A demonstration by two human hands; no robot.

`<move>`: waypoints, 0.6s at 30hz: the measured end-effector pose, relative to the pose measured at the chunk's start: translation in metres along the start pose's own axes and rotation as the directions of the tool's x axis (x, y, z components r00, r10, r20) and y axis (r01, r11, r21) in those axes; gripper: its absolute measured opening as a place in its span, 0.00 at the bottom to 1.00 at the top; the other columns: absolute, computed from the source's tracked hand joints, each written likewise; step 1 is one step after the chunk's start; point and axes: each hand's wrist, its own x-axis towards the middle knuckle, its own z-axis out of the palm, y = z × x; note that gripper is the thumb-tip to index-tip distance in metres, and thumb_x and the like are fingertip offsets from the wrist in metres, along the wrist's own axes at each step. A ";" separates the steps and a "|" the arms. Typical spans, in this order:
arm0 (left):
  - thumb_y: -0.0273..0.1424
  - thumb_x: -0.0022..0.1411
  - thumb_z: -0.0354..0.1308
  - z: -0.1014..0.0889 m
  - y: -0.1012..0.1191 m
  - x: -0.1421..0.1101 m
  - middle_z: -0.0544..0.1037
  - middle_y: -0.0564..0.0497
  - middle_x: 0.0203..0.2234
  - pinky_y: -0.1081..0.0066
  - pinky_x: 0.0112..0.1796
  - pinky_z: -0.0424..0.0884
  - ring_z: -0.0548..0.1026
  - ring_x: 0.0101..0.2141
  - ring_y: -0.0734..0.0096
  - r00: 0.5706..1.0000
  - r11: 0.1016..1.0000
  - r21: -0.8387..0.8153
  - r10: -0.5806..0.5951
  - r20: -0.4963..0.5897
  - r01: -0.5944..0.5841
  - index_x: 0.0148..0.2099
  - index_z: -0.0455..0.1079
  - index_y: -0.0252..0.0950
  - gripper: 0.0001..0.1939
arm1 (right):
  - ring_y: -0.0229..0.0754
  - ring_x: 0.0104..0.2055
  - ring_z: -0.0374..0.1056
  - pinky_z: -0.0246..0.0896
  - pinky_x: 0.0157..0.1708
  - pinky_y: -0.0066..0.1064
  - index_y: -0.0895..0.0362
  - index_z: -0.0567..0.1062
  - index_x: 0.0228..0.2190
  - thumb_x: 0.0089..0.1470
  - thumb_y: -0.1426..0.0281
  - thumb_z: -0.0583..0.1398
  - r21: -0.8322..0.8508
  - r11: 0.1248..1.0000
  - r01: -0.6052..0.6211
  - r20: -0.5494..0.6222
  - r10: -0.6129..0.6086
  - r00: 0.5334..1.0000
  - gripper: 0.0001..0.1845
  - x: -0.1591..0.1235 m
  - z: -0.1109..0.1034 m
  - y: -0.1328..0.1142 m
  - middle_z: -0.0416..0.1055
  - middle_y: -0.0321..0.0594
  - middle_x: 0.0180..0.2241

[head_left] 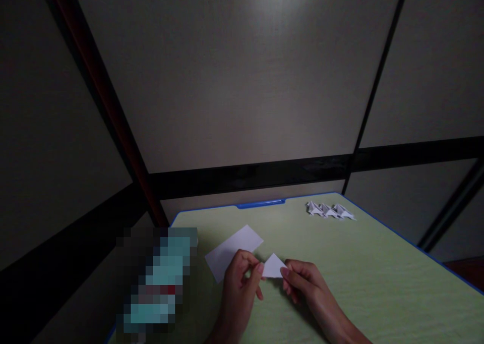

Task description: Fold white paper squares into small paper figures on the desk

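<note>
My left hand point(242, 278) and my right hand point(302, 281) both pinch a small folded white paper triangle point(273, 266) just above the green table top point(378, 283). The left fingers grip its left corner, the right fingers its right edge. A flat white sheet of paper point(232, 250) lies on the table right behind my left hand, partly hidden by it.
A row of small folded white paper figures point(330, 211) sits near the table's far right edge. The table has a blue rim point(260, 203). A blurred-out teal object point(159, 283) lies at the table's left edge. Panelled walls with dark frames stand behind.
</note>
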 end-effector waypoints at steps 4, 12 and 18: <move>0.28 0.47 0.51 0.001 0.001 0.001 0.61 0.59 0.15 0.83 0.12 0.57 0.60 0.14 0.83 1.000 1.000 0.011 -0.007 0.010 0.007 0.22 0.57 0.34 0.06 | 0.29 0.14 0.50 0.43 0.14 0.22 0.61 0.63 0.15 0.43 0.65 0.54 -0.080 0.993 0.085 -0.001 -0.085 0.996 0.14 -0.003 0.003 0.000 0.55 0.30 0.12; 0.28 0.46 0.52 0.000 -0.004 0.005 0.62 0.60 0.10 0.82 0.12 0.56 0.60 0.12 0.83 0.994 0.990 -0.104 -0.090 0.066 0.097 0.23 0.58 0.33 0.06 | 0.32 0.19 0.58 0.51 0.18 0.22 0.59 0.63 0.25 0.42 0.68 0.57 -0.043 0.979 0.200 -0.024 -0.201 0.979 0.09 -0.005 0.005 -0.001 0.62 0.32 0.18; 0.29 0.44 0.54 -0.002 -0.008 0.007 0.63 0.59 0.10 0.83 0.13 0.55 0.60 0.12 0.84 0.974 0.959 -0.196 -0.180 0.141 0.205 0.23 0.59 0.32 0.07 | 0.30 0.18 0.56 0.50 0.16 0.20 0.58 0.60 0.20 0.36 0.69 0.61 -0.007 0.974 0.228 -0.050 -0.228 0.972 0.13 -0.003 0.006 0.000 0.60 0.29 0.17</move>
